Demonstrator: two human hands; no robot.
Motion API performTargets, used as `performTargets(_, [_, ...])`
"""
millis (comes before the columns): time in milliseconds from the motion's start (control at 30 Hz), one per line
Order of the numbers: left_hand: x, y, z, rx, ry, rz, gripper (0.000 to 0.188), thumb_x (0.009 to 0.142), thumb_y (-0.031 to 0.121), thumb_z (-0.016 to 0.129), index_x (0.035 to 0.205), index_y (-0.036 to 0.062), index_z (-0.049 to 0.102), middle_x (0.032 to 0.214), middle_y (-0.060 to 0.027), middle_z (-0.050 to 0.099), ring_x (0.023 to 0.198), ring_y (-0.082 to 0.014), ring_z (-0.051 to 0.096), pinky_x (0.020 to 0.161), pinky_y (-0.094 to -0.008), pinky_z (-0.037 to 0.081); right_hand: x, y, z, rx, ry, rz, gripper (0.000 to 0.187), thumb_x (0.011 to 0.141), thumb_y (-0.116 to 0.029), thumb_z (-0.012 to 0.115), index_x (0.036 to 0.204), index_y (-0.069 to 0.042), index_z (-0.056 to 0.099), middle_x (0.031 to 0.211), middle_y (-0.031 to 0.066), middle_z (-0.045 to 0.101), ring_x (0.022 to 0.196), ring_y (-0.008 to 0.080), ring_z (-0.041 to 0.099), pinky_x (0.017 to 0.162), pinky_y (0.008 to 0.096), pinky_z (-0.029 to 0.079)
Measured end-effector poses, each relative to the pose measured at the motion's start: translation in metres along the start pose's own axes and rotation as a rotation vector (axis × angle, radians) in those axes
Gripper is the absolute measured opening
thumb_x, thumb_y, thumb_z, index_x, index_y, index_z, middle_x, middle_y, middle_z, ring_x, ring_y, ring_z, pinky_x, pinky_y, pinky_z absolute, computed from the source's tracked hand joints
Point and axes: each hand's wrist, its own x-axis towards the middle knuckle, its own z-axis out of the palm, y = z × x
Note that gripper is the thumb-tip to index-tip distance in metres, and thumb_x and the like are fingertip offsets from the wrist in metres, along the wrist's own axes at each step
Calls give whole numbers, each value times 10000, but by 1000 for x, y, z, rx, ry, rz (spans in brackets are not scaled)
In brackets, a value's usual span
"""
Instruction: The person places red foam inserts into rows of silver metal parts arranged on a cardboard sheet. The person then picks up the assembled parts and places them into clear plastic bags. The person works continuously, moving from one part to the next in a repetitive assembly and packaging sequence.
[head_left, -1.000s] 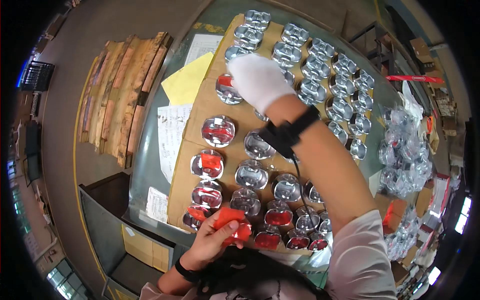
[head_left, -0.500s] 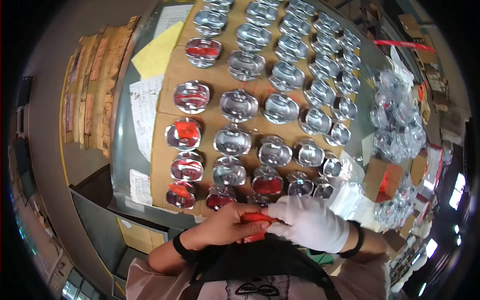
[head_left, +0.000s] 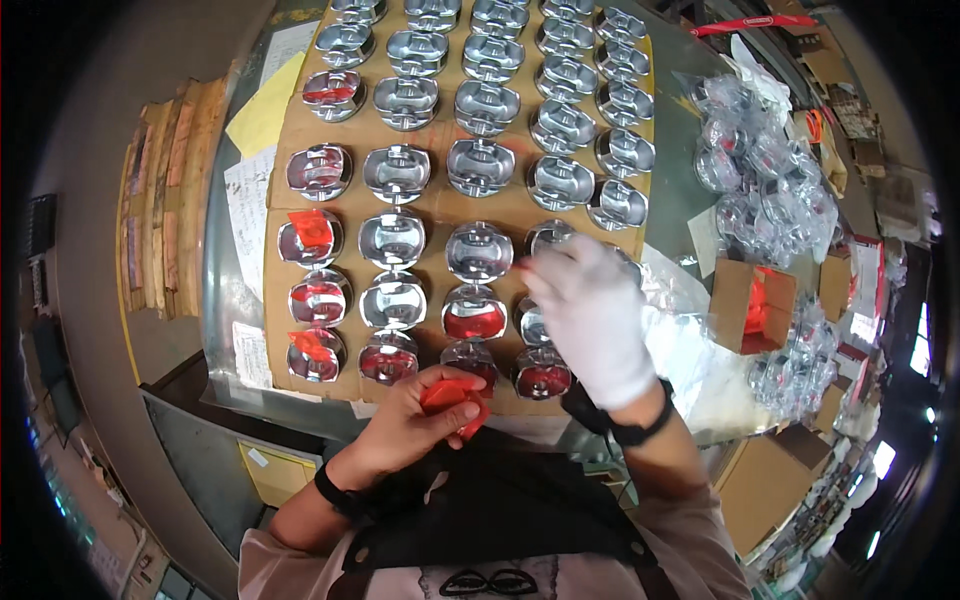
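Above the pistons (head_left: pixel 478 252), gloved right hand (head_left: pixel 592 310) pinching a red slip (head_left: pixel 522 265); left hand (head_left: pixel 425 420) clutching red slips (head_left: pixel 452 397).

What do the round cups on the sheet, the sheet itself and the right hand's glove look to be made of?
Round cups: bright polished metal, probably, with mirror-like glints. Sheet: brown matte cardboard, apparently. Glove on the right hand: white, soft fabric by its look.

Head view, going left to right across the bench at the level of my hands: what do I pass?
Stacked wooden boards → white paper sheet → piston with red slip → bare shiny piston → gloved right hand → open cardboard box with red inside → bagged parts.
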Motion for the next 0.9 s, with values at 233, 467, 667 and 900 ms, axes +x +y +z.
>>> performTargets(233, [-10, -11, 21, -122, 95, 145, 335, 925, 86, 641, 1239, 28, 542, 1138, -78, 618, 949, -142, 623, 730, -274, 576, 18, -8, 33, -88, -97, -55, 158, 789, -207, 664, 876, -82, 618, 849, 71, 557, 797, 242, 615, 618, 332, 516])
performTargets(467, [1, -24, 34, 34, 215, 242, 164, 902, 110, 681, 1016, 14, 612, 917, -62, 689, 777, -110, 657, 579, -231, 552, -52, -27, -53, 773, -660, 251, 369, 776, -218, 734, 1084, -30, 658, 930, 168, 693, 861, 298, 681, 763, 361, 529])
performTargets(667, [11, -29, 38, -250, 312, 386, 192, 906, 163, 687, 1009, 43, 579, 892, -70, 681, 772, -122, 663, 557, -237, 520, 1, 4, -37, 757, -196, 89, 125, 774, -91, 696, 879, -24, 687, 825, 152, 667, 769, 309, 654, 687, 372, 516])
performTargets(900, [5, -19, 33, -509, 140, 295, 361, 952, 43, 495, 1310, 5, 473, 1188, -156, 597, 1080, -277, 610, 810, -387, 552, 111, 31, 53, -59, -197, 119, 137, 814, -164, 662, 907, -66, 684, 920, 164, 650, 879, 320, 648, 796, 431, 517])
